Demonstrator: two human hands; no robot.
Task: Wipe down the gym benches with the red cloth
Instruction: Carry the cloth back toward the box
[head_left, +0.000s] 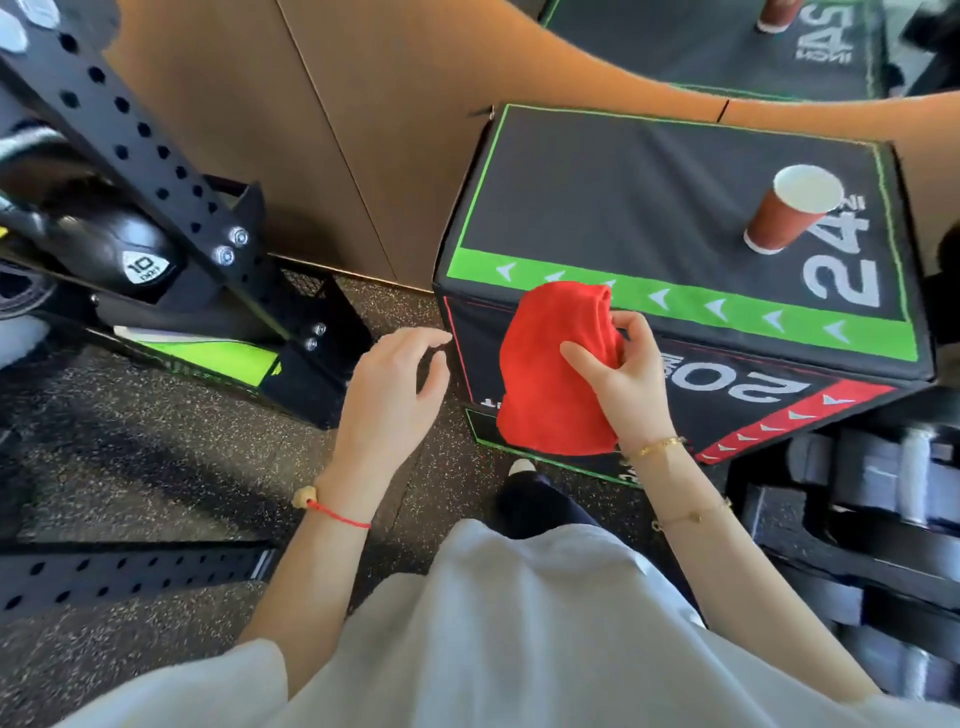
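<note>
A red cloth (550, 374) hangs bunched in my right hand (623, 379), in front of the near upper edge of a black padded box (623, 197). The box has a green arrow strip on top and a large "24" printed at its right. My right hand pinches the cloth's right side between thumb and fingers. My left hand (400, 384) floats just left of the box's front corner, fingers apart and holding nothing, a short gap from the cloth.
A red paper cup (784, 213) stands on the box top at the right. A black perforated rack frame (156, 171) with a 10 kg weight (140, 260) is to the left. Dumbbells (883, 493) lie low at the right. A brown wall runs behind.
</note>
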